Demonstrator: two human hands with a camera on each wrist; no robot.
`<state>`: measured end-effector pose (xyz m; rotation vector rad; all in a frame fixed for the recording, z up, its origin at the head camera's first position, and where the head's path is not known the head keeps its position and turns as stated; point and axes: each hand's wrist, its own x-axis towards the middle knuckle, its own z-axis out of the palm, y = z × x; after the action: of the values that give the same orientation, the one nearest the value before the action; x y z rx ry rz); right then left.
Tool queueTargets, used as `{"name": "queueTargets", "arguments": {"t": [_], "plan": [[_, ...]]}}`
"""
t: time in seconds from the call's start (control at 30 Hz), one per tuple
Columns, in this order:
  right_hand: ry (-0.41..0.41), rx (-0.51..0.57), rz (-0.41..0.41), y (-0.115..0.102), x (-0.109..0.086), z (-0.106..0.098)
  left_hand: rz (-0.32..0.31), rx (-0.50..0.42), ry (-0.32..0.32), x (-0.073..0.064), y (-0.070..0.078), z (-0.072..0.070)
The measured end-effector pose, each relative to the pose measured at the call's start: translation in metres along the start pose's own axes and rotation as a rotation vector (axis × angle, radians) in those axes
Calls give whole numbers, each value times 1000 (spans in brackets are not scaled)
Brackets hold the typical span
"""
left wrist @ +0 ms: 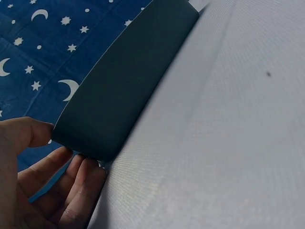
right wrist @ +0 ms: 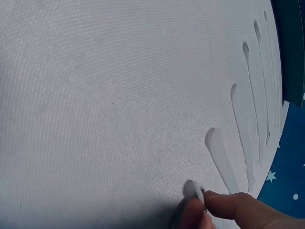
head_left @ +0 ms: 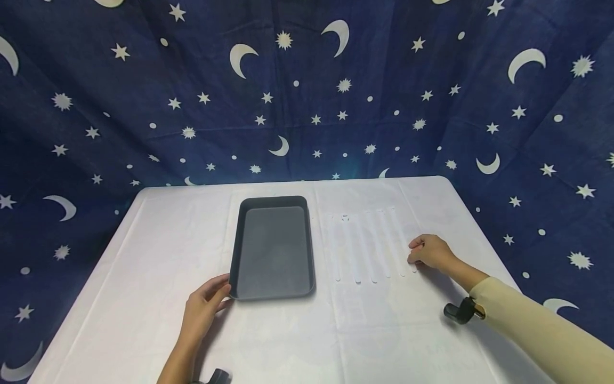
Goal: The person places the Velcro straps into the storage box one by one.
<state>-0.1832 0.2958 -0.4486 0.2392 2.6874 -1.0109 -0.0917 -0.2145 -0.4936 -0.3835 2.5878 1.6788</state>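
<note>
Currently | right hand point(head_left: 430, 253): fingers pinch rightmost white utensil point(right wrist: 189, 188), long axis toward worktop point(head_left: 374, 330) far edge | left hand point(head_left: 203, 304) grips tray point(head_left: 275, 256)

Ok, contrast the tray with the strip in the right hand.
The tray is dark grey; the strip is white. The tray is broad and walled; the strip is slim. The left hand holds the tray; the right hand pinches the strip. Both are being handled.
</note>
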Motion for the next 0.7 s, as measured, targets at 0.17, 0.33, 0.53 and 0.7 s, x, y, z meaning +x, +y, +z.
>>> {"name": "queueTargets", "arguments": {"t": [0.17,0.33,0.53,0.7], "plan": [[-4,20,10,-1,0,0,6,-2,2,0,1,0],[-12,17,19,0,1,0,9,-2,0,-1,1,0],[-49,61,42,2,5,-3,-10,-11,-3,-2,2,0],[-103,108,64,-5,6,-8,-17,-43,-3,-2,1,0]]}}
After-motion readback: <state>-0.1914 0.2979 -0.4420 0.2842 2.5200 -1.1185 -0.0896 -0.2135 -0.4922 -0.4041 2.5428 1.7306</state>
